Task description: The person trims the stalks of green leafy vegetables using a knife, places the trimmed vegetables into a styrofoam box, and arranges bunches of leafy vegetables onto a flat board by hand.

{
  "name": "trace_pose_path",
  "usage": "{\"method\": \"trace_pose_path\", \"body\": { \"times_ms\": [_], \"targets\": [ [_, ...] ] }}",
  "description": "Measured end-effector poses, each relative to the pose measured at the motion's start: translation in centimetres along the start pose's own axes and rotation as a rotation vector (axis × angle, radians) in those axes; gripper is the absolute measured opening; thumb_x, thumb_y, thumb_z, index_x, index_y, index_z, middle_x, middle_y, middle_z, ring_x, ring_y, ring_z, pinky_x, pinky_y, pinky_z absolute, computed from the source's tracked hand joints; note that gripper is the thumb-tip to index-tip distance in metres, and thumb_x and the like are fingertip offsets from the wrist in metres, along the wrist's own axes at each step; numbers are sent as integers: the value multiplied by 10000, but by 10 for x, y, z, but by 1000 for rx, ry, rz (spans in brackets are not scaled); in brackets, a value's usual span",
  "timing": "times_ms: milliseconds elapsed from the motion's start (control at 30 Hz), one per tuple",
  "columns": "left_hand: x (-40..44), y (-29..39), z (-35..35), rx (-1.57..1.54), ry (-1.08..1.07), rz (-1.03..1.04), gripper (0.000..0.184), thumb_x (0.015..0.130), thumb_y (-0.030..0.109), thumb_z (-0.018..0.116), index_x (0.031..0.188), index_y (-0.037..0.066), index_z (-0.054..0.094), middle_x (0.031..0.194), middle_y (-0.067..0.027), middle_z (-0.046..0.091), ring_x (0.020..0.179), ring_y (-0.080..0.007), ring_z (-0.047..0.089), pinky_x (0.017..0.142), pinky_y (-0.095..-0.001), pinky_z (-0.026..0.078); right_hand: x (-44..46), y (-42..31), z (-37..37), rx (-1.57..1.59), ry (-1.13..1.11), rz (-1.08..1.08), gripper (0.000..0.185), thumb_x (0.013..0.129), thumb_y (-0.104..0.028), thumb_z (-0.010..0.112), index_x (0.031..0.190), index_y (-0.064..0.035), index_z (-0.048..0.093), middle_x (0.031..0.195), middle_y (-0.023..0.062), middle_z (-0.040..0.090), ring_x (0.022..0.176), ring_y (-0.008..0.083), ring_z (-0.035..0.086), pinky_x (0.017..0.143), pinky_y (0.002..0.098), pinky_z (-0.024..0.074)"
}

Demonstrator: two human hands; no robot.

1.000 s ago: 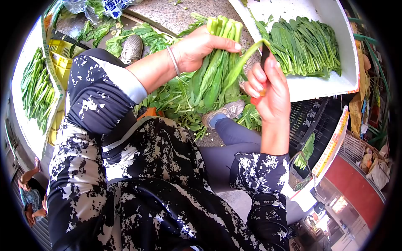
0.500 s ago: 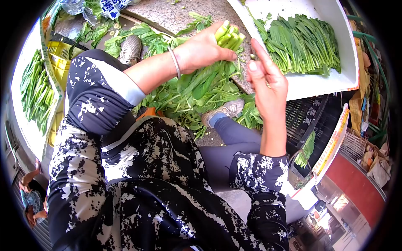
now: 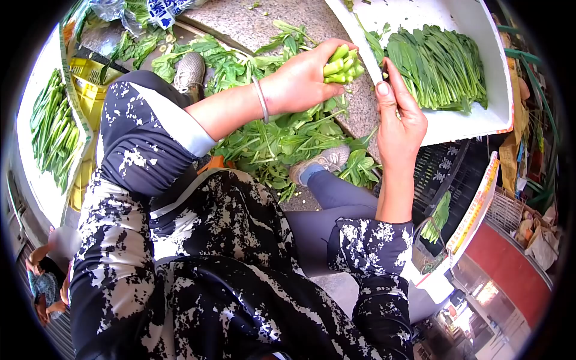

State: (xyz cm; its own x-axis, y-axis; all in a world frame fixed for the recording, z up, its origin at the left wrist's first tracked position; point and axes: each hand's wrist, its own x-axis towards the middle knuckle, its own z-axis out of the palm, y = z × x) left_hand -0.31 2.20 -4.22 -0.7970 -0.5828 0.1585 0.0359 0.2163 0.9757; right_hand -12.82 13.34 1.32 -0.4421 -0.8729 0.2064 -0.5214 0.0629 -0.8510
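Note:
My left hand [image 3: 303, 81] is wrapped around a bunch of leafy green vegetables, with the thick cut stem ends [image 3: 343, 65] showing beyond the fingers and facing my right hand. My right hand [image 3: 401, 120] is half closed beside the white foam box, thumb and index finger near each other. Between those fingertips shows a small dark tool [image 3: 385, 74], too little of it visible to name surely. Loose leaves and stalks [image 3: 270, 141] lie in a heap below my hands. Neatly laid greens [image 3: 438, 69] fill part of the white foam box [image 3: 459, 123] at right.
More greens [image 3: 53, 129] sit in another white box at left, beside a yellow crate [image 3: 87, 90]. A black crate [image 3: 432, 171] stands under the right-hand box. My shoes [image 3: 324, 162] are among the leaves. A plastic bag [image 3: 159, 12] lies at top left; another person [image 3: 45, 282] is at far left.
Both hands have shifted slightly to the right. The cut ends of the bunch now point more toward my right hand, and a small dark tool shows at my right fingertips.

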Motion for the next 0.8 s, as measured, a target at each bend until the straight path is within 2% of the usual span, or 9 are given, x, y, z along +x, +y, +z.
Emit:
{"method": "trace_pose_path", "body": {
  "times_ms": [167, 200, 300, 333, 400, 500, 567, 700, 800],
  "targets": [
    [-2, 0, 2, 136, 28, 38, 589, 734, 34, 645, 1255, 137, 392, 1061, -95, 568, 971, -191, 571, 823, -297, 462, -9, -9, 4, 215, -134, 173, 387, 864, -163, 582, 1232, -71, 510, 711, -62, 479, 583, 19, 379, 511, 162, 325],
    [-2, 0, 1, 156, 19, 26, 588, 737, 42, 646, 1257, 146, 393, 1053, -94, 574, 942, -196, 586, 798, -294, 475, -9, -10, 1, 120, -187, 225, 373, 858, -147, 588, 1221, -88, 526, 892, -9, 593, 686, 32, 464, 633, 169, 403],
    [-3, -2, 3, 257, 37, 102, 562, 727, -20, 565, 1233, 176, 417, 1081, -100, 576, 927, -272, 600, 750, -348, 502, -6, -11, 2, 52, -230, 290, 381, 866, -132, 565, 1234, -58, 504, 1045, 57, 600, 852, 81, 531, 773, 215, 424],
    [-4, 11, -1, 217, -40, 28, 573, 670, -33, 503, 1222, 95, 416, 1059, -185, 568, 939, -349, 575, 777, -398, 478, -5, 1, 0, 40, -198, 279, 380, 873, -120, 543, 1235, -20, 487, 1127, 91, 566, 971, 119, 513, 854, 244, 397],
    [-4, 6, -3, 229, -42, 67, 641, 629, -28, 553, 1230, 140, 406, 1080, -135, 565, 983, -316, 561, 772, -385, 480, -3, 17, -6, 51, -82, 176, 385, 891, -122, 508, 1249, 11, 459, 1232, 129, 511, 1101, 167, 484, 949, 287, 356],
    [-5, 11, -4, 218, 9, 84, 642, 624, 7, 615, 1219, 125, 406, 1038, -146, 565, 973, -323, 557, 797, -402, 459, -1, 4, -11, 54, 62, 325, 387, 915, -171, 482, 1288, -73, 447, 769, -37, 524, 604, 18, 401, 523, 154, 332],
    [-3, 9, -4, 253, 73, 143, 649, 621, 13, 632, 1218, 124, 403, 1018, -146, 566, 968, -326, 553, 805, -409, 449, -2, 6, -7, 110, 80, 319, 386, 919, -179, 479, 1297, -110, 444, 653, -84, 342, 532, 2, 236, 450, 158, 183],
    [-1, 27, -16, 218, 66, 56, 566, 629, 33, 625, 1156, 110, 434, 1002, -138, 578, 979, -325, 544, 800, -402, 438, -3, 5, -9, 65, 144, 281, 394, 922, -195, 476, 1307, -125, 433, 651, -87, 337, 542, 6, 268, 457, 155, 216],
    [4, 24, -28, 285, 202, 204, 538, 628, 41, 635, 1130, 118, 457, 994, -119, 583, 948, -314, 555, 780, -405, 441, 1, 3, -12, 107, 182, 227, 407, 922, -189, 476, 1322, -144, 413, 650, -88, 331, 542, 7, 257, 456, 163, 209]
  ]
}}
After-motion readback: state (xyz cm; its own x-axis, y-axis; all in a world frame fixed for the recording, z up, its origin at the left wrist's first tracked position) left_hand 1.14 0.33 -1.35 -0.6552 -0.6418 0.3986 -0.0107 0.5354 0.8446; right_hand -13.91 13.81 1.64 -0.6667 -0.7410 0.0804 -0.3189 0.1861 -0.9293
